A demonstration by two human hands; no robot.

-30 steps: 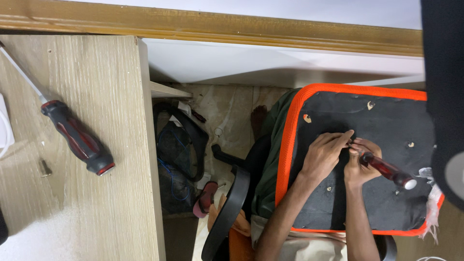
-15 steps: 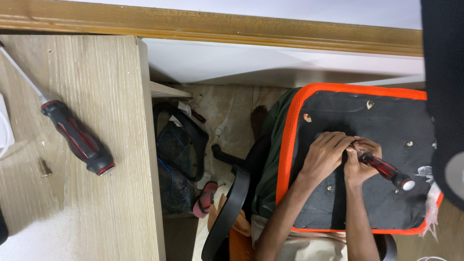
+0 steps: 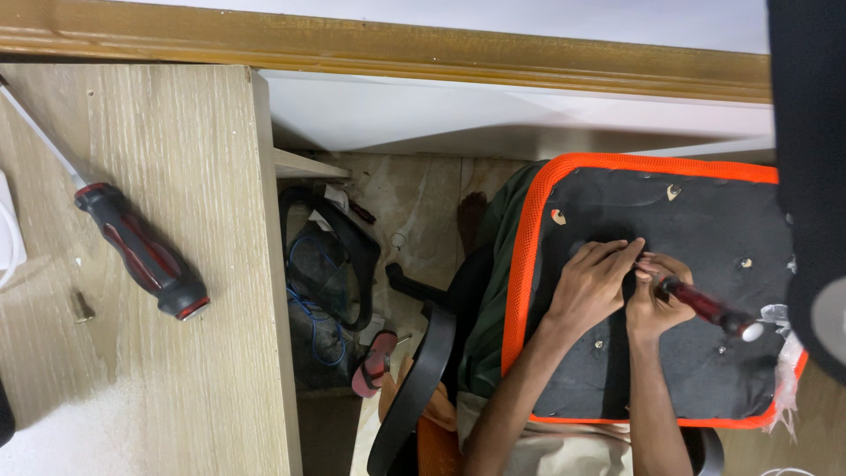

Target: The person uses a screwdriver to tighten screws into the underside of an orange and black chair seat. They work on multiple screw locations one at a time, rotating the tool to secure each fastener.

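Note:
An upturned chair seat (image 3: 705, 379), black underneath with an orange mesh rim, lies across my lap. My right hand (image 3: 654, 308) grips a red-handled screwdriver (image 3: 709, 308) whose white-capped end points right. Its tip presses on the seat's underside near the middle. My left hand (image 3: 592, 286) rests on the seat, and its fingertips pinch around the screwdriver's tip. Whatever sits under the tip is hidden by the fingers. Small metal fittings (image 3: 559, 216) dot the black underside.
A second, larger screwdriver (image 3: 141, 251) with a black and red handle lies on the wooden desk (image 3: 159, 370) at left, beside a small brass screw (image 3: 82, 307). Below the desk are a black chair armrest (image 3: 414, 388), a bag with blue cord (image 3: 322, 282) and a bare foot (image 3: 471, 216).
My left fingers curled over the tip half a second ago and have stretched out again. The screwdriver handle has swung slightly, its white cap now a little further right.

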